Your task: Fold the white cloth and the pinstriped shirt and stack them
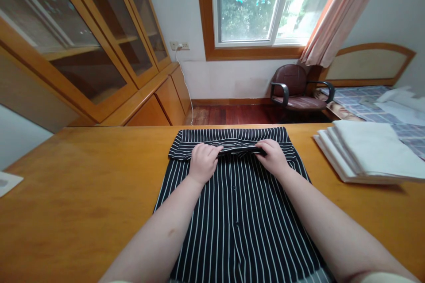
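Note:
A black shirt with white stripes [252, 212] lies flat on the wooden table, its button front facing up and running down the middle. The far end is folded over toward me into a band across the top. My left hand [204, 161] grips the edge of that band left of centre, with thumb and fingers closed on the cloth. To the right of centre, my right hand [274, 157] pinches the same edge. Between the two hands the cloth edge is slightly raised. The near end of the shirt runs out of the picture.
On the table [83, 194], a stack of folded white cloth [372, 150] sits at the right. A white paper [9, 183] lies at the left edge. Beyond stand a brown armchair [295, 88], a bed [372, 97] and a glass-door cabinet [133, 84].

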Demonstrator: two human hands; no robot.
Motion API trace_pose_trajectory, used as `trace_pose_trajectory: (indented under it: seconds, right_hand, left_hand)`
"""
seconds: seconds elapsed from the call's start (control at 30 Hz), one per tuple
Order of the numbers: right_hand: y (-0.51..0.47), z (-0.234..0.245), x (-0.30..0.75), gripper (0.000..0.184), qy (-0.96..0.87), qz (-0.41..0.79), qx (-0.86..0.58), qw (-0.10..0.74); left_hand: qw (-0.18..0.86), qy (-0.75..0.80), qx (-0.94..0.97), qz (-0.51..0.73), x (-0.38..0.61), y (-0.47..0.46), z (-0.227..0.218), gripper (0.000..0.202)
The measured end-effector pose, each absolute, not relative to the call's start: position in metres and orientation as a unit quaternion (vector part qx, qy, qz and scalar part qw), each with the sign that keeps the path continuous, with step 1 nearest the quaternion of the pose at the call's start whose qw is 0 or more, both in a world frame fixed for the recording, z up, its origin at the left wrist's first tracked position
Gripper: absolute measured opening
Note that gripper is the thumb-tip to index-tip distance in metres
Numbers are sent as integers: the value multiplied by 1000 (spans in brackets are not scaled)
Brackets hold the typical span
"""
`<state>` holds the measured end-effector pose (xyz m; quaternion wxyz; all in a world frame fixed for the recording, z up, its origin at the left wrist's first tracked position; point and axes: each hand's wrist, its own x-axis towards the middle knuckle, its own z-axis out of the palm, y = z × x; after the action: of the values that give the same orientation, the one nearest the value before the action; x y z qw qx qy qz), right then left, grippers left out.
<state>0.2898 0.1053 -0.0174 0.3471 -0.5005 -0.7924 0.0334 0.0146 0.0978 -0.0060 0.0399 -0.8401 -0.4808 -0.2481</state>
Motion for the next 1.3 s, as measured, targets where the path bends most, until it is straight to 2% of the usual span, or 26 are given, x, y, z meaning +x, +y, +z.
trace_pose_trajectory:
  seconds: [0.1, 0.23, 0.4, 0.6, 0.7, 0.87, 0.97, 1.03, 1.13, 1.2, 1.3]
  right_hand:
    - [101, -13, 290, 15, -787, 17, -497, 364]
    - [102, -10, 291, 12, -814, 15, -471, 339]
    - [105, -6, 296, 19, -876, 65, -415, 236]
    - [106, -8, 300, 19, -893, 130, -410, 134]
    - [108, -12, 301, 18, -883, 106, -421, 175]
    - [106, -12, 304, 23, -822, -43, -462, 332]
    - [102, -7, 303, 24, -816, -68, -455, 351]
    - [101, -3, 302, 19, -847, -30, -433, 306]
    - [103, 2, 301, 12, -893, 106, -399, 180]
    - [105, 3, 302, 19, -885, 195, -408, 112]
    - [108, 2, 304, 37, -853, 245, -453, 81]
  left_hand:
    - [61, -488, -829, -264, 13, 94, -3, 30]
    - [54, -471, -846, -243, 11, 96, -2, 27]
    - [32, -411, -896, -162, 7, 101, 2, 24]
    - [-65, -339, -934, -94, 6, 104, -1, 17]
    - [-52, -363, -922, -126, 7, 104, -3, 18]
    - [45, -445, -857, -255, 5, 100, -3, 16]
    - [58, -428, -859, -274, 5, 98, 0, 19]
    - [25, -389, -889, -241, 5, 98, 2, 19]
    - [-73, -333, -929, -148, 7, 99, 5, 9]
    - [-134, -326, -930, -102, 7, 100, 5, 12]
    - [-191, -344, -916, -81, 6, 102, 4, 26]
